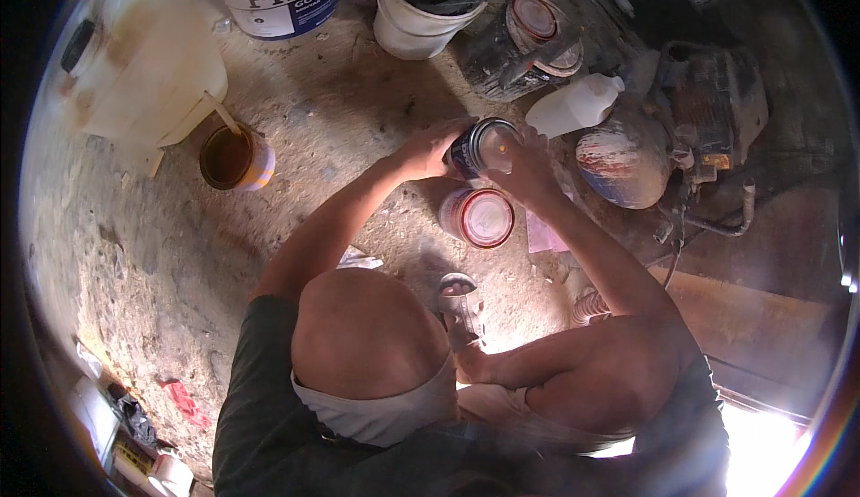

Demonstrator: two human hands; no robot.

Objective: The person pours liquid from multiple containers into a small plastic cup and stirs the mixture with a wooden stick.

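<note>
Rough, stained concrete floor (313, 85) is spreading beneath the crouching person, and daylight is glaring in at five o'clock. Both hands are gripping a dark can (472, 151): the left hand (436, 149) is curving around its nine o'clock side, and the right hand (530, 172) is wrapping its four o'clock side, with fingers reaching over the rim. Neither hand is lying nearer than the other. The dark can's long axis is running roughly upright; I cannot tell whether its base is touching the floor. Just beside it, at six o'clock, a red-rimmed can (488, 219) is standing upright. From the dark can, a white bottle (573, 107) is lying near at two o'clock, and a machine with a paint-streaked tank (624, 158) is sitting at three. An open can (258, 164) with a stick (222, 112) is standing well apart at nine, and a white bucket (414, 35) is standing at eleven.
</note>
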